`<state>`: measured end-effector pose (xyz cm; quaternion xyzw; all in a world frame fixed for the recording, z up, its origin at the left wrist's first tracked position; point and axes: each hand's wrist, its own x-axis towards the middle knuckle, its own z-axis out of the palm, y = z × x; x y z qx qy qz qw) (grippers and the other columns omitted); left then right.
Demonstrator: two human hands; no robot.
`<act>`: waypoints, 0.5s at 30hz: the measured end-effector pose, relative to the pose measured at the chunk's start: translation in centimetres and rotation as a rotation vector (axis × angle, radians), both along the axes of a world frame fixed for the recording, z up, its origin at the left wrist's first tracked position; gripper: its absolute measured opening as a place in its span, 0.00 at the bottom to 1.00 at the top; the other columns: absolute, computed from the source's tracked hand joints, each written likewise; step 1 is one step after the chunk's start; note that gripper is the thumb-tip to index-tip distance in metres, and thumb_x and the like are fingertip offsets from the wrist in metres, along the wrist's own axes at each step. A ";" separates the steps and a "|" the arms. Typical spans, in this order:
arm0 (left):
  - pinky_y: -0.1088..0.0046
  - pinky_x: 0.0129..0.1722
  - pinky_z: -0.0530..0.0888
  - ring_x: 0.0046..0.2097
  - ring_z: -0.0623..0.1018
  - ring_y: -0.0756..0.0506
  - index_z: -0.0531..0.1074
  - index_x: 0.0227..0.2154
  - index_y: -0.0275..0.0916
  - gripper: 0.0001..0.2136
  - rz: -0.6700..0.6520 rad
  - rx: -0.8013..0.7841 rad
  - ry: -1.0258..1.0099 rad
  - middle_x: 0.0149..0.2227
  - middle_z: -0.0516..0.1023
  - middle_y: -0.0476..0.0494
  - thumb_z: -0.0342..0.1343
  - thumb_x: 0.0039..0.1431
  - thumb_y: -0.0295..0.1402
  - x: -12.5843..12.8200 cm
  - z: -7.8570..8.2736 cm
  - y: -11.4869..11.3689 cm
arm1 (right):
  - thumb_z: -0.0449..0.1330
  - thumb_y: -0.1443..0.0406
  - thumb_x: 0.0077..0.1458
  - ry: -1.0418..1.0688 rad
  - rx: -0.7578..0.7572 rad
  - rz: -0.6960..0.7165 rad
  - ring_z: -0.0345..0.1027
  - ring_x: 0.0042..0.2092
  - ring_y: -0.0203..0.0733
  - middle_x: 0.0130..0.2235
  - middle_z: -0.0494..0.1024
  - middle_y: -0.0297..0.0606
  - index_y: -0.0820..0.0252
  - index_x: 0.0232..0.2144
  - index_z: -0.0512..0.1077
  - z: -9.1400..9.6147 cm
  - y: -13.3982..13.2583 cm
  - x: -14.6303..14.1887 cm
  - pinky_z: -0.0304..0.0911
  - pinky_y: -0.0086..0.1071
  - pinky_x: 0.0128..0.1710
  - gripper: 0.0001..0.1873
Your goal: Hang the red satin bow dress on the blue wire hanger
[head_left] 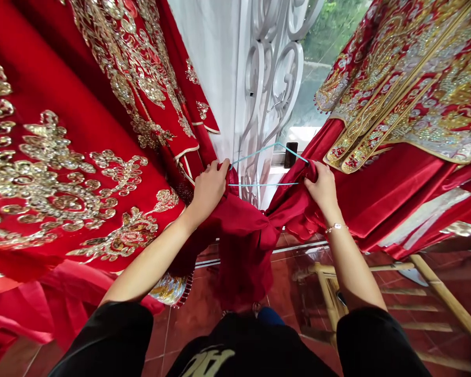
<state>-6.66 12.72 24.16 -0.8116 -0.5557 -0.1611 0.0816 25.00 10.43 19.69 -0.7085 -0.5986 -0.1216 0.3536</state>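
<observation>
Red satin garment [243, 246], bunched between both hands, held up in front of a white scrolled metal grille [272, 89], its lower folds draped down over a red tiled floor [188, 330]. Left hand [209, 191] closed on the cloth at one end of a pale blue hanger [265, 184], fingers [220, 168] curled tightly over the satin. Right hand [324, 191] clamped on gathered satin at the hanger's other end, fingers [317, 170] drawn narrow around the fabric, a thin bracelet [335, 228] fastened at the wrist. Both hanger ends buried in the cloth. Gold-sequinned red robes [63, 183] [408, 99] hung close on either side. Dark rectangular object [291, 155] set behind the hanger, too unclear to identify. Bamboo rack [443, 298] placed at lower right. Pale lettering on a black shirt [235, 351] cut off by the frame, unreadable.
</observation>
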 end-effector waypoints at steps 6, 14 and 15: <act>0.56 0.47 0.79 0.53 0.79 0.33 0.63 0.63 0.38 0.25 -0.029 0.041 -0.085 0.62 0.69 0.28 0.44 0.63 0.22 -0.9 -0.3 0.8 | 0.53 0.73 0.50 -0.006 -0.019 -0.062 0.70 0.56 0.60 0.53 0.77 0.57 0.67 0.57 0.70 0.4 -0.1 -1.1 0.64 0.55 0.57 0.30; 0.58 0.52 0.76 0.55 0.78 0.35 0.67 0.60 0.37 0.23 -0.067 0.022 -0.241 0.57 0.75 0.35 0.48 0.61 0.24 -2.1 -0.1 1.8 | 0.53 0.73 0.49 -0.071 -0.058 0.051 0.72 0.55 0.58 0.55 0.78 0.52 0.64 0.60 0.70 1.0 -0.8 0.6 0.68 0.51 0.55 0.34; 0.59 0.52 0.76 0.55 0.78 0.36 0.67 0.60 0.37 0.23 -0.066 0.018 -0.239 0.56 0.76 0.35 0.49 0.61 0.24 -2.2 -0.1 1.8 | 0.52 0.73 0.49 -0.064 -0.057 0.087 0.71 0.57 0.58 0.57 0.76 0.52 0.65 0.60 0.70 0.9 -0.6 0.9 0.67 0.51 0.57 0.35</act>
